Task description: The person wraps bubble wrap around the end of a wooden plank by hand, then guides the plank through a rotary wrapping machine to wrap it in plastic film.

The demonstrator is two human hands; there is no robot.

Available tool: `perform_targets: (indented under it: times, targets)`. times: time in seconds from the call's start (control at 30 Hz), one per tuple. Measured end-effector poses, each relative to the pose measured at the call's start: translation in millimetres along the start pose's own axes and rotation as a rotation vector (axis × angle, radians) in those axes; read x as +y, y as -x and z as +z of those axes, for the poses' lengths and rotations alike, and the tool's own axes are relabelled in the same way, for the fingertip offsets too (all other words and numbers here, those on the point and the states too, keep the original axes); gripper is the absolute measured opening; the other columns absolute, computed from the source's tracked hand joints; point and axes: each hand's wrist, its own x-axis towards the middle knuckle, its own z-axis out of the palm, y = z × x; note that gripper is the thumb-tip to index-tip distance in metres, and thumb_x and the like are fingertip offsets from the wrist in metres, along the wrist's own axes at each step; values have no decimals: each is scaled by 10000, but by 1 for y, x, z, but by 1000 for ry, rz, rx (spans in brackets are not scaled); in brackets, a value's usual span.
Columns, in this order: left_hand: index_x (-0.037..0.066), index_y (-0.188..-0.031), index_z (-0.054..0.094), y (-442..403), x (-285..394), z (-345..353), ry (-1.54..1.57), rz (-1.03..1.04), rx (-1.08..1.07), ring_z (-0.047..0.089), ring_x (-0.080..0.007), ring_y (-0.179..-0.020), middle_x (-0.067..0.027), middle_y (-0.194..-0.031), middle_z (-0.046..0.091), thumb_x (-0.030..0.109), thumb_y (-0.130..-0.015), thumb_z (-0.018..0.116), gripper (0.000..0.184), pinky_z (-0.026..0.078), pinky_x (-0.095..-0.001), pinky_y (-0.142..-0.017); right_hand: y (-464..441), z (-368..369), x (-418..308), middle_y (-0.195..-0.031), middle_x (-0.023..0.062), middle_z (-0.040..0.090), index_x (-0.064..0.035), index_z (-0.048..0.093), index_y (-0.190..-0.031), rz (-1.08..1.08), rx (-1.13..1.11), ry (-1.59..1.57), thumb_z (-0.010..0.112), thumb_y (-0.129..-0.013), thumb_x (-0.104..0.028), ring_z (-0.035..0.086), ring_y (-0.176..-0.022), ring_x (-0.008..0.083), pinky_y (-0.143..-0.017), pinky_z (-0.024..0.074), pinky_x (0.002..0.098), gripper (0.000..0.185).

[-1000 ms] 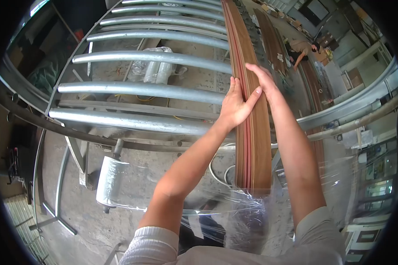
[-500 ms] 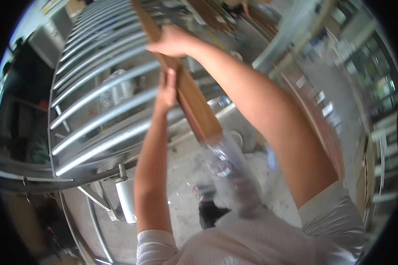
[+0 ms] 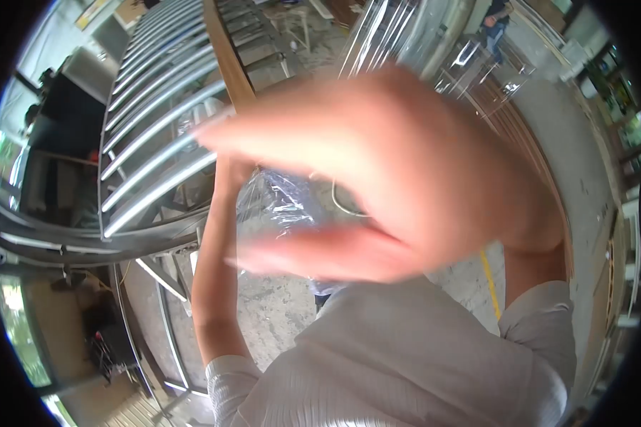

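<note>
A long brown wood-look plank (image 3: 224, 57) lies lengthwise over the metal rollers, its near end hidden behind my right hand. My right hand (image 3: 377, 156) is raised close to the camera and blurred by motion. Its thumb and fingers are spread wide apart, and I see nothing held between them. Behind it, my left hand (image 3: 233, 169) is at the near end of the plank, with its fingers mostly covered. Crumpled clear plastic film (image 3: 288, 199) hangs below the plank's end, beside my left wrist.
A roller conveyor (image 3: 160, 92) with a dark side rail runs away at the left. More clear film (image 3: 384, 35) is at the upper right. Long brown panels (image 3: 502, 114) are stacked on the right. Another person (image 3: 497, 25) stands far back. A yellow line (image 3: 490, 285) marks the floor.
My right hand has left the plank and come up toward the camera, opening out. My left hand stays by the plank's near end. The view has shifted, and more clear film shows upper right.
</note>
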Motion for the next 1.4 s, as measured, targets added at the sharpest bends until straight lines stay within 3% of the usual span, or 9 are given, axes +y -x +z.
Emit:
perform_targets:
  times: [0.03,0.07,0.17,0.23,0.37,0.47,0.7,1.23,1.4]
  targets:
    - [-87,-1554,320,-16,157,-28,144,-737,278,455,-370,-1450,-310,-1494,510,458,-963,719,898,341,-390,-1186,20,-7,7,-1217,192,724,99,576,-1373,-52,16,-64,889,-808,-263,764,-908,294,-744,613,346,740]
    - [-86,-1573,280,-16,191,-32,210,-789,305,348,-342,-1519,-333,-1575,390,446,-953,739,936,289,-369,-1217,57,-8,14,-1217,200,721,85,560,-1401,-56,-48,-96,884,-814,-272,763,-898,296,-734,602,353,760]
    - [-85,-1568,301,14,225,-10,201,-680,358,332,-295,-1524,-293,-1617,349,342,-998,709,821,266,-355,-1229,158,-10,55,-1224,222,706,41,538,-1445,69,-116,-186,875,-824,-289,753,-876,320,-747,574,382,780]
    - [-88,-1552,333,13,273,11,-123,-729,284,356,-362,-1510,-308,-1599,369,378,-1019,658,778,298,-386,-1217,225,-14,91,-862,201,714,42,538,-1436,232,-78,-136,792,-888,-338,714,-747,316,-725,546,416,713]
    - [-97,-1523,366,-7,305,60,-403,-770,189,324,-485,-1486,-372,-1573,339,436,-1041,578,750,316,-450,-1204,308,-11,142,-867,228,712,42,532,-1440,317,-13,-107,766,-900,-382,718,-813,341,-791,536,450,726]
    - [-84,-1561,293,-19,291,84,-572,-919,136,297,-465,-1510,-370,-1574,338,465,-1054,504,777,285,-475,-1226,340,-13,155,-1237,239,698,24,500,-1474,391,-93,-228,752,-927,-385,742,-895,313,-877,563,413,728]
    - [-43,-1596,220,-19,286,99,-749,-999,11,324,-437,-1502,-314,-1630,279,291,-998,486,735,306,-482,-1224,410,11,179,-1172,284,692,9,532,-1439,502,-143,-346,744,-907,-450,680,-1083,413,-929,528,462,733]
    - [-12,-1603,236,-35,315,105,-793,-970,165,370,-451,-1472,-279,-1628,315,310,-961,597,804,333,-485,-1203,485,45,203,-1278,255,671,-34,501,-1495,595,-102,-281,704,-909,-457,666,-1144,394,-982,509,450,751]
    - [15,-1619,220,-23,370,104,-786,-1081,217,325,-428,-1508,-249,-1664,272,557,-926,664,986,280,-544,-1212,463,45,210,-1356,248,633,-5,527,-1459,626,-164,-328,709,-916,-458,619,-1237,404,-1040,487,459,730]
